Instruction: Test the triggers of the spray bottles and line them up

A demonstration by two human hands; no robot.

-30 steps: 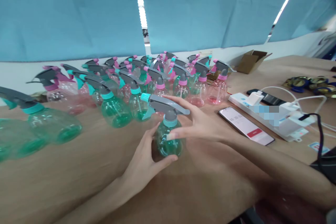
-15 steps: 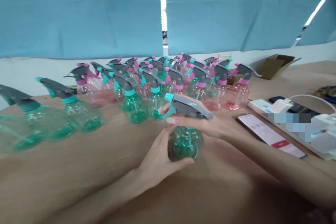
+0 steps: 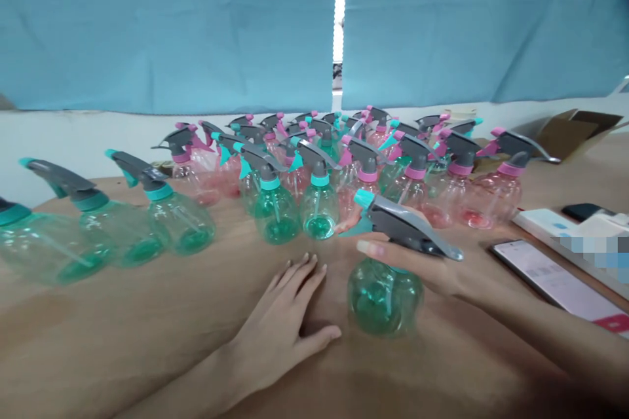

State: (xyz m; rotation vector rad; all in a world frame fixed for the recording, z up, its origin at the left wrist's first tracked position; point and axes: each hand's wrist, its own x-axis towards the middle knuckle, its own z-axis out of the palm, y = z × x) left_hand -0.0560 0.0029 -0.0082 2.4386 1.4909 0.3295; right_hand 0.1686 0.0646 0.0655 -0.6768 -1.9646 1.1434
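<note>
Brown tabletop (image 3: pixel 147 327) beneath green and pink spray bottles (image 3: pixel 319 201), phone (image 3: pixel 555 278), white power strip (image 3: pixel 543 225), cardboard box (image 3: pixel 574 137).

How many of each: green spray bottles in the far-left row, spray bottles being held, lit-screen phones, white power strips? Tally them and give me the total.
Far-left green spray bottles: 3 (one cut off by the picture's edge)
Held spray bottle: 1
Lit-screen phone: 1
White power strip: 1
Total: 6

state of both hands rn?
Left hand: open, holding nothing.
Right hand: closed around the neck of the nearest green bottle.
</note>
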